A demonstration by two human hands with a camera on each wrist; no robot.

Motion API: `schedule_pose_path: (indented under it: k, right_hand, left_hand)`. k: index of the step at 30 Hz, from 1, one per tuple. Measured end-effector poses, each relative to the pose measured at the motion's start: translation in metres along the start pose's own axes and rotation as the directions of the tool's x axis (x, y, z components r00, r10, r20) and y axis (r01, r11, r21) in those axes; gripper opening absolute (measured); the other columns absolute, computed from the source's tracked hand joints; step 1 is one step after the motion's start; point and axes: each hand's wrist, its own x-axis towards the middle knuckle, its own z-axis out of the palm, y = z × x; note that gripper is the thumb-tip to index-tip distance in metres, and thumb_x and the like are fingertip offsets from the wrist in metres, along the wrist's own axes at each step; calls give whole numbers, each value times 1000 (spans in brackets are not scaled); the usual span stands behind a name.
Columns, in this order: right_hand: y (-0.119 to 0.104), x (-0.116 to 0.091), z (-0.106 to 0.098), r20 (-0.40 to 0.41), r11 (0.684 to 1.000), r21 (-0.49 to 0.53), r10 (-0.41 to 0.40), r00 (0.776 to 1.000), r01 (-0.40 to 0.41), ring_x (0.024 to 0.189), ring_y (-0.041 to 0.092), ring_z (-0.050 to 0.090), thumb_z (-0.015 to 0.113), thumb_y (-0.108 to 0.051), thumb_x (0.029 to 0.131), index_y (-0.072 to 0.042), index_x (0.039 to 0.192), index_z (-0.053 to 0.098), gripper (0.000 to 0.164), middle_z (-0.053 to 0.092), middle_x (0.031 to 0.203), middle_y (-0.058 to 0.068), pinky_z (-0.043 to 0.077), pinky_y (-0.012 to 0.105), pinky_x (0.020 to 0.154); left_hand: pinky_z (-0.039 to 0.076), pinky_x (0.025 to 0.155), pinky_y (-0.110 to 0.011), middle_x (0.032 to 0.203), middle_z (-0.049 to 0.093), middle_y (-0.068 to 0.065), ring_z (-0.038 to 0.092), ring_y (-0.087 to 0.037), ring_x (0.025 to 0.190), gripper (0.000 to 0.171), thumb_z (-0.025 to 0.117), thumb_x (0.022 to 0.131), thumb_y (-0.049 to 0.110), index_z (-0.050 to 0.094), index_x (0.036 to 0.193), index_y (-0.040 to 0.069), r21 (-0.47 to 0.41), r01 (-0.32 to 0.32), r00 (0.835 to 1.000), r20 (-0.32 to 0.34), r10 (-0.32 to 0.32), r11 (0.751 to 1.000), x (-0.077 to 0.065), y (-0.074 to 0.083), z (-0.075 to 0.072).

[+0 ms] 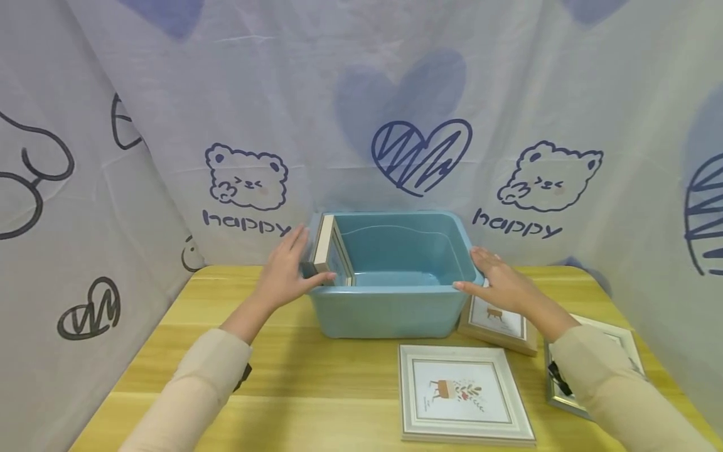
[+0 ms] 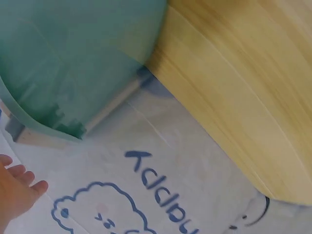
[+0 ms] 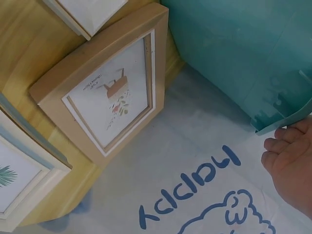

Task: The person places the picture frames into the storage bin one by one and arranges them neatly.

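Blue basin (image 1: 390, 314) stands between the two hands in the head view. Left hand (image 1: 287, 270) lies at its near left end, fingers extended and thumb spread away over the front corner, just beside the upright frames (image 1: 324, 245) inside. Right hand (image 1: 501, 281) lies at the other end, fingers loosely extended at the rim, thumb reaching to the front edge. Just below that hand is a tan frame (image 1: 497, 319); nearer the person, a white frame (image 1: 462, 390) lies flat on the wooden table (image 1: 316, 389), and a gold-edged frame (image 1: 624, 342) lies partly hidden beneath the right forearm.

In the left wrist view, the left fingers are relaxed and slightly parted near the basin's rim.

In the right wrist view, the right fingers lie relaxed at the rim, well apart from the tan frame.
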Motion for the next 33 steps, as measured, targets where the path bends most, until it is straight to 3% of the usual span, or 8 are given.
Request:
schedule_pose_path:
  k: [6,13,21,24,28,33]
  right_hand:
    - [-4,-6,-1,-34,1000,-23,-7,999,6,135,51,18,47,-57,89,8,144,21,88,17,150,28,19,62,109]
    - [-6,-17,-2,-144,1000,-23,-9,990,6,132,49,28,54,-52,88,9,139,31,83,29,145,29,27,61,106]
    - [-3,-36,-8,-274,997,78,11,962,11,124,47,42,60,-38,89,8,134,43,67,44,135,29,38,58,100]
    - [0,-41,-6,-342,991,137,37,939,11,119,48,47,62,-33,88,8,130,48,60,49,130,29,41,58,96]
    - [4,-48,4,-418,977,213,76,905,16,108,47,55,64,-24,87,11,124,53,52,57,120,31,47,56,89]
    - [9,-57,24,-421,946,321,173,891,-32,103,43,60,63,-21,88,10,122,55,47,60,116,29,51,48,85]
  left_hand:
    - [9,117,-50,156,9,-18,10,-34,144,110,62,75,63,10,148,-1,38,45,985,164,-51,998,-5,-12,-4]
    - [9,117,-52,154,13,-20,12,-35,143,107,56,76,67,16,146,-4,92,75,956,275,-97,993,-6,-20,-3]
    - [15,117,-48,152,21,-22,19,-37,141,102,55,78,66,24,144,-6,114,59,945,314,-93,992,-2,-22,-5]
    - [17,116,-48,151,23,-22,21,-38,140,101,56,78,66,27,142,-6,118,57,943,321,-92,991,-1,-22,-5]
    - [20,115,-49,151,24,-21,22,-40,139,101,56,77,66,29,142,-6,115,65,939,329,-100,991,0,-22,-7]
    - [23,113,-52,151,25,-21,22,-41,139,100,56,77,66,30,142,-6,108,76,935,337,-108,991,2,-23,-7]
